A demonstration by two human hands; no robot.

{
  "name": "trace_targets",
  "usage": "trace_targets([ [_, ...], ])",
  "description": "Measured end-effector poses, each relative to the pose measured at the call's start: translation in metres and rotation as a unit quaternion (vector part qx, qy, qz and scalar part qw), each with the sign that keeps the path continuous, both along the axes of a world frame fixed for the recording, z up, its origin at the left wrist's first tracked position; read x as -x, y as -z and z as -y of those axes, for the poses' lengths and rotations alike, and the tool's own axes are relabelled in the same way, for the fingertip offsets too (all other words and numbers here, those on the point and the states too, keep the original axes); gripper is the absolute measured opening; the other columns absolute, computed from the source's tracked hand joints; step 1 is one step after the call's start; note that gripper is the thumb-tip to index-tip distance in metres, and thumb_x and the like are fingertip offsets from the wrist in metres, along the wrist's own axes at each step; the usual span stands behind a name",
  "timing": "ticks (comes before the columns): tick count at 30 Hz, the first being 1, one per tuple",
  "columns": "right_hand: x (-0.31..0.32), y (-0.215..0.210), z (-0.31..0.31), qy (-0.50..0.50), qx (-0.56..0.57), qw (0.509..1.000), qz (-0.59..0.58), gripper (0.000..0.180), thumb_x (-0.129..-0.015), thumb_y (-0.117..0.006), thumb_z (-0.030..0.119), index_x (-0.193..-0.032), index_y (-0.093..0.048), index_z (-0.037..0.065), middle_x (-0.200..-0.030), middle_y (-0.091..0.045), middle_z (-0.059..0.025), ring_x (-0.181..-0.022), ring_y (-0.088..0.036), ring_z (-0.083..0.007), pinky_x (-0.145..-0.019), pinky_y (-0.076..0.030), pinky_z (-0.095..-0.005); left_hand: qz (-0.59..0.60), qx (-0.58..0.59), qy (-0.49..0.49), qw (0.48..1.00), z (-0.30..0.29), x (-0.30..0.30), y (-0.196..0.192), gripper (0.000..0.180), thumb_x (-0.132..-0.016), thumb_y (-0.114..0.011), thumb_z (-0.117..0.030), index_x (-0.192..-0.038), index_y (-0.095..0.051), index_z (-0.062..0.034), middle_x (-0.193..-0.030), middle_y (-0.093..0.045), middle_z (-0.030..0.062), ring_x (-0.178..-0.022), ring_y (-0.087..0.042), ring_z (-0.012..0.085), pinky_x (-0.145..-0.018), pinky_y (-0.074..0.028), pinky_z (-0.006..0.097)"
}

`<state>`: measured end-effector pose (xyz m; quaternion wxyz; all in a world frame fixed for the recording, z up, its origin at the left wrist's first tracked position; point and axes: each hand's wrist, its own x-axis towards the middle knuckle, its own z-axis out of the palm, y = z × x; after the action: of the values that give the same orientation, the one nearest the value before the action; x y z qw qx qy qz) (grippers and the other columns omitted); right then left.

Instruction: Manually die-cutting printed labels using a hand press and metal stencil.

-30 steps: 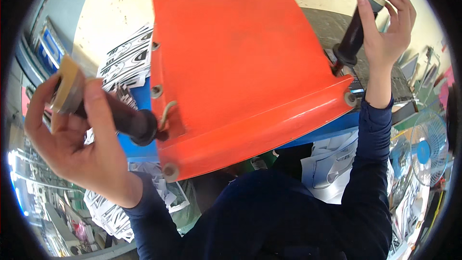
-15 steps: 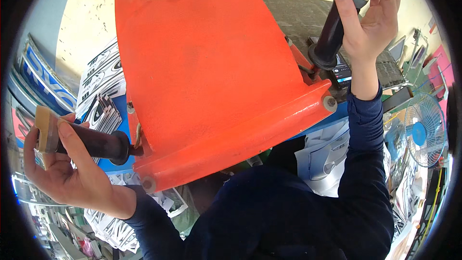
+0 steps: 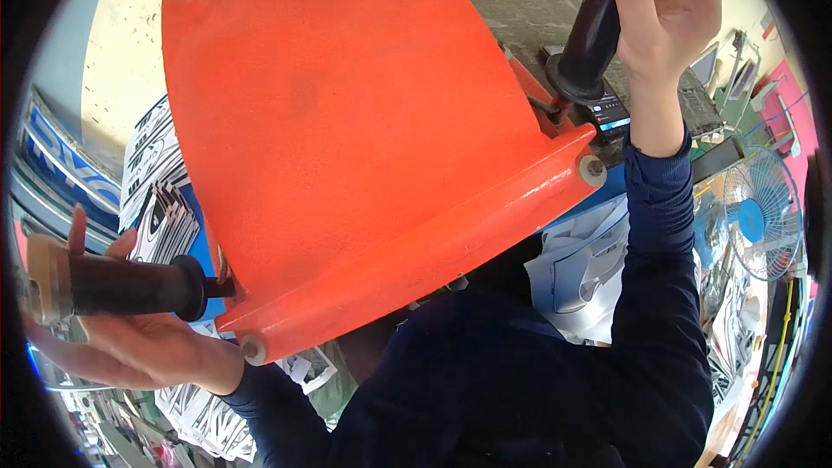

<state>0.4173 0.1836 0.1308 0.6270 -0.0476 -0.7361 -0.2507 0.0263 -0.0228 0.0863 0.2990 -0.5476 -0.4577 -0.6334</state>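
Pinches the upper end of the right handle (image 3: 592,35) between thumb and fingers of the right grip (image 3: 663,26), partly cropped at the top. Has the left grip (image 3: 160,347) half spread behind and beneath the left handle (image 3: 126,286), near a blurred beige cap (image 3: 45,277); cannot tell whether closed on it. Has a large orange panel (image 3: 347,139) in the middle, between both handles, with a near edge slanting upward to the right and a pale round plug (image 3: 592,171) at the near right corner. Shows a phone (image 3: 611,113) on the dark surface (image 3: 520,9), just beside the right handle's flange. Shows also printed sheets (image 3: 165,225) left of the panel, white sheets (image 3: 585,286) under the near right side, and a blue fan (image 3: 752,218) at far right.
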Motion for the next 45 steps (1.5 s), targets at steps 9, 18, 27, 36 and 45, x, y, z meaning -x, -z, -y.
trace_targets([
  [9, -0.035, -0.002, -0.032, 0.054, 0.048, 0.994, -0.084, 0.044, -0.091, -0.075, 0.029, -0.123, -0.058, 0.005, -0.12, -0.058, -0.0072, -0.11, -0.056, -0.0181, -0.092, -0.044, -0.0333, 0.249, 0.066, 0.346, 0.902, -0.023, 0.025, 0.068, 0.1, -0.095, -0.031, -0.079, -0.162, -0.016, -0.0054, -0.155, -0.033, 0.0379, -0.149, -0.03, 0.0444, -0.123, -0.026, 0.054],
  [18, -0.075, -0.001, -0.056, 0.376, -0.009, 0.919, -0.116, 0.042, -0.091, -0.074, 0.028, -0.12, -0.058, 0.003, -0.114, -0.061, -0.0108, -0.101, -0.061, -0.0212, -0.082, -0.048, -0.0348, 0.006, 0.405, 0.192, 0.894, -0.009, 0.024, 0.108, 0.123, -0.074, -0.079, -0.064, -0.16, -0.021, 0.0021, -0.166, -0.024, 0.021, -0.155, -0.016, 0.0367, -0.124, -0.014, 0.048],
  [27, -0.016, 0.004, 0.025, -0.142, 0.442, 0.878, -0.115, 0.065, -0.104, -0.039, 0.046, -0.143, -0.048, -0.005, -0.139, -0.059, -0.0228, -0.127, -0.059, -0.0313, -0.11, -0.042, -0.039, -0.006, 0.476, 0.203, 0.856, -0.009, 0.022, 0.1, 0.107, -0.065, -0.091, -0.035, -0.154, -0.042, -0.0022, -0.164, -0.031, 0.0226, -0.154, -0.02, 0.0407, -0.121, -0.022, 0.053],
  [36, -0.064, 0.004, -0.034, -0.218, 0.593, 0.738, -0.238, 0.029, -0.099, -0.064, 0.03, -0.101, -0.059, 0.001, -0.068, -0.052, -0.0021, -0.066, -0.054, -0.0147, -0.063, -0.044, -0.0284, -0.021, 0.485, 0.182, 0.855, -0.01, 0.017, 0.095, 0.102, -0.068, -0.089, -0.039, -0.151, -0.045, -0.0002, -0.163, -0.032, 0.0219, -0.154, -0.02, 0.0397, -0.122, -0.02, 0.052],
  [45, -0.087, 0.008, -0.121, -0.077, 0.521, 0.775, -0.349, 0.018, -0.087, -0.075, 0.019, -0.078, -0.063, 0.008, -0.062, -0.059, -0.0023, -0.05, -0.055, -0.0143, -0.047, -0.044, -0.0279, -0.02, 0.496, 0.174, 0.851, -0.009, 0.022, 0.097, 0.102, -0.063, -0.089, -0.032, -0.151, -0.047, -0.0038, -0.164, -0.033, 0.0195, -0.155, -0.02, 0.0385, -0.123, -0.02, 0.051],
])
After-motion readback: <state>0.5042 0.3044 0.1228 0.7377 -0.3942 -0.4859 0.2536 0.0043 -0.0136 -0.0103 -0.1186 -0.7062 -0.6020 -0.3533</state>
